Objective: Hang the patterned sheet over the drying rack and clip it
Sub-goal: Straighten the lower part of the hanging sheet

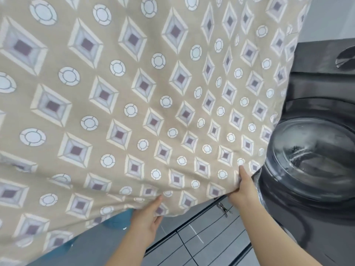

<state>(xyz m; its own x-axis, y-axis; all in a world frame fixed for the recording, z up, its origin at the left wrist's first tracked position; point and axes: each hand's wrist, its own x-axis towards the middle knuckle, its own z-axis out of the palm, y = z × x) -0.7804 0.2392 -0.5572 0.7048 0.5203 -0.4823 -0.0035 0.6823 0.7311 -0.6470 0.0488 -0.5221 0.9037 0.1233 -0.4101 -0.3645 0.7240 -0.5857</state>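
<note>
A beige fabric sheet printed with mauve-centred diamonds and white rings [134,93] is spread across most of the view, with a dark grey front-loading washing machine [317,150] seen at its right edge. The sheet's lower edge is gripped by the left hand [147,217] and, nearer the right corner, by the right hand [243,187], with fingers curled on the cloth. A small metal clip [222,207] is seen just below that edge.

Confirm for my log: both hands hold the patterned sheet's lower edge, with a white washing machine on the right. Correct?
No: the head view shows the washing machine is dark grey, not white. The left hand and right hand do hold the lower edge of the patterned sheet.
</note>
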